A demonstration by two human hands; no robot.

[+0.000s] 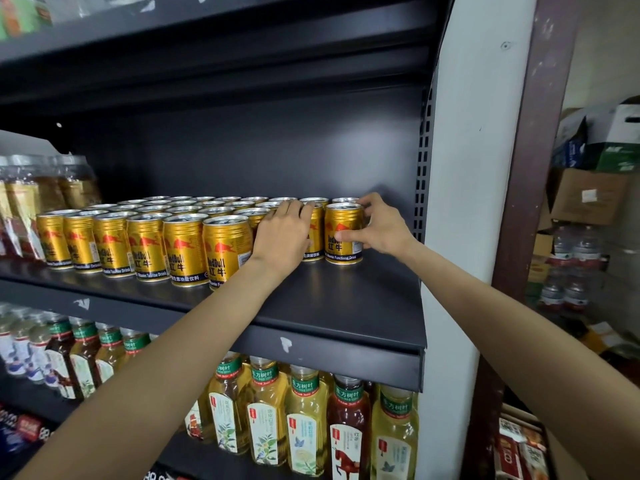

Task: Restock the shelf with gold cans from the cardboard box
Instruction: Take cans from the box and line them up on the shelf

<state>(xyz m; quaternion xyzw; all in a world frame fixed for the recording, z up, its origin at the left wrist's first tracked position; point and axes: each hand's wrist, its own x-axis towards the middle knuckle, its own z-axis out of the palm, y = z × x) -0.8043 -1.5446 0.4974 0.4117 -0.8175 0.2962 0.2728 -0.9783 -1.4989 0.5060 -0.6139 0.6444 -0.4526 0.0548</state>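
Both hands' grip wraps cans: left (284, 233) one can (313, 237), right (379, 226) the end can (343, 233).

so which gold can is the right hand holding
The rightmost gold can, at the row's end; the right hand wraps it. The left hand holds its neighbour.

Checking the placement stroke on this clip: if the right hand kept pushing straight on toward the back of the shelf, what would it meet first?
The right hand grips a gold can. Pushed straight back, that can would likely meet the rear can right behind it first; whether they already touch is unclear.
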